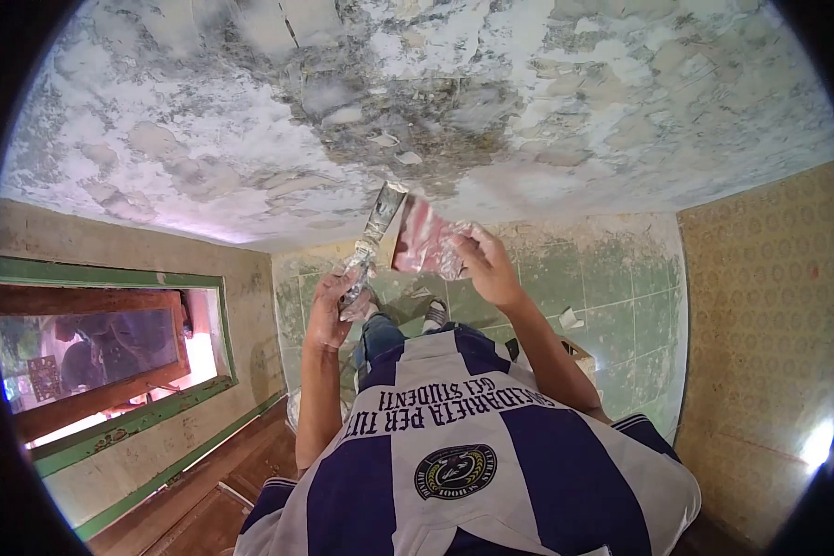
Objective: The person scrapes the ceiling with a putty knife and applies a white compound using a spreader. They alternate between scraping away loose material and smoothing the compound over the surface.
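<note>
My left hand (332, 308) is wrapped round the handle of a putty knife (380, 219), its blade pointing up and crusted with pale filler. In my right hand (485, 264) is a red plastic spreader (424, 239), smeared with white filler and pinched at its right end. The spreader's straight left edge is beside the putty knife's blade. Both of my hands have whitish residue on the fingers. Beyond the tools, a wall (380, 111) shows patches of filler, flaking paint and dark stains.
On the left is a green-framed window (111, 278) with a brown wooden sash. Green tiles (612, 306) cover the floor, where my feet stand. Patterned yellowish wall (769, 324) rises at the right. A box (579, 357) sits near my right arm.
</note>
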Motion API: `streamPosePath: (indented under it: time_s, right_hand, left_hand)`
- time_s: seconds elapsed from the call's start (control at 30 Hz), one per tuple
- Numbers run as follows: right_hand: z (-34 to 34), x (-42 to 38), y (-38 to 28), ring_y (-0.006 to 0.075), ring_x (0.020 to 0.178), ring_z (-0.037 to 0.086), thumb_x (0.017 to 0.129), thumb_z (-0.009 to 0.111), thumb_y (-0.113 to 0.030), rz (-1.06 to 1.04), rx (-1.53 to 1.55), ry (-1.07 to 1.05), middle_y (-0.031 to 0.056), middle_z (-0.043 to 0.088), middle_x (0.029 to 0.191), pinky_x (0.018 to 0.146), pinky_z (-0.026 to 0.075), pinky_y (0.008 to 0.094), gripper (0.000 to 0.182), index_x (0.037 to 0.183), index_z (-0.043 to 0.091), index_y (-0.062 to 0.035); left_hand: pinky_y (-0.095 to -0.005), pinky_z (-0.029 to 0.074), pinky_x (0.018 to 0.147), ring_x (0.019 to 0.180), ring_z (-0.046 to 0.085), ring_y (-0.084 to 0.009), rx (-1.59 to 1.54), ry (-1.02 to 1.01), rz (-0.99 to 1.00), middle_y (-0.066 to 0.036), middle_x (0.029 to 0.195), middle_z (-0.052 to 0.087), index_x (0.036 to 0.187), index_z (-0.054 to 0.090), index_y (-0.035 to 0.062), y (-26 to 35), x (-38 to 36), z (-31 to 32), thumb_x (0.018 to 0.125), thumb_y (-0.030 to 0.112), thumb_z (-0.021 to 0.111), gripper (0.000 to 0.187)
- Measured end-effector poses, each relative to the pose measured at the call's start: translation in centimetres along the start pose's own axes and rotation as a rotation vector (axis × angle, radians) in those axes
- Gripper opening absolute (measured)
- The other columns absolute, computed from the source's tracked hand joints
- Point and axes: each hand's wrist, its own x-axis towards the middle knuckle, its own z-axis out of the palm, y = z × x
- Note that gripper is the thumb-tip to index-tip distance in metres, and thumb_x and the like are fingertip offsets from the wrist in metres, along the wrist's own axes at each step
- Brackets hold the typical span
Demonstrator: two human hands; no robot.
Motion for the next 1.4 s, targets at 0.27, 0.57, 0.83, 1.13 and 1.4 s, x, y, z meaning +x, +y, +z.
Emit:
streamPosePath:
  time_s: [0.27,0.57,0.83,1.13,1.4]
  right_hand:
    - [-1.1,1.6,-1.3,0.0043,0.079,0.062,0.102,0.057,-0.023,-0.014,0.432,0.142,-0.0015,0.062,0.097,0.061,0.053,0.0203,0.025,0.119,0.058,-0.0047]
    - [-0.1,0.0,0.0,0.006,0.087,0.059,0.103,0.054,-0.02,-0.119,-0.035,-0.141,0.001,0.063,0.095,0.071,0.05,0.0242,0.024,0.116,0.06,-0.0001]
    - [-0.6,-0.4,-2.3,0.0163,0.087,0.07,0.101,0.054,-0.016,0.247,0.68,0.039,0.0067,0.068,0.102,0.076,0.062,0.0366,0.019,0.116,0.059,-0.0049]
    - [-0.7,-0.2,-1.4,0.0214,0.102,0.07,0.102,0.051,-0.015,0.352,0.857,-0.081,0.0089,0.067,0.116,0.087,0.059,0.0424,0.027,0.127,0.055,-0.005]
    - [-1.0,0.7,-3.1,0.0196,0.104,0.069,0.104,0.05,-0.017,0.252,0.913,-0.121,0.0056,0.067,0.119,0.09,0.058,0.0426,0.027,0.128,0.055,-0.0092]
  left_hand:
    - [-0.0229,0.032,0.043,0.044,0.041,-0.0063,0.02,0.024,-0.048,-0.002,0.068,0.055,0.107,0.06,-0.0065,-0.2,-1.5,-0.1,0.097,0.016,0.061,0.025]
    - [-0.0238,0.034,0.044,0.049,0.044,-0.0085,-0.01,0.021,0.023,-0.006,0.089,0.064,0.116,0.058,-0.003,0.7,-0.6,0.6,0.096,0.014,0.061,0.026]
    - [-0.0243,0.045,0.063,0.074,0.056,-0.0097,0.393,0.082,0.242,-0.006,0.102,0.067,0.118,0.061,0.0001,-1.4,1.2,-1.1,0.092,0.007,0.067,0.028]
    - [-0.0296,0.052,0.084,0.097,0.066,-0.0173,1.072,0.09,0.492,-0.011,0.108,0.07,0.111,0.067,0.0006,-0.9,4.5,-5.7,0.085,-0.004,0.071,0.027]
    - [-0.0296,0.052,0.082,0.092,0.068,-0.0209,1.233,0.191,0.655,-0.011,0.102,0.071,0.113,0.068,0.0007,1.1,4.9,-7.4,0.085,-0.005,0.068,0.028]
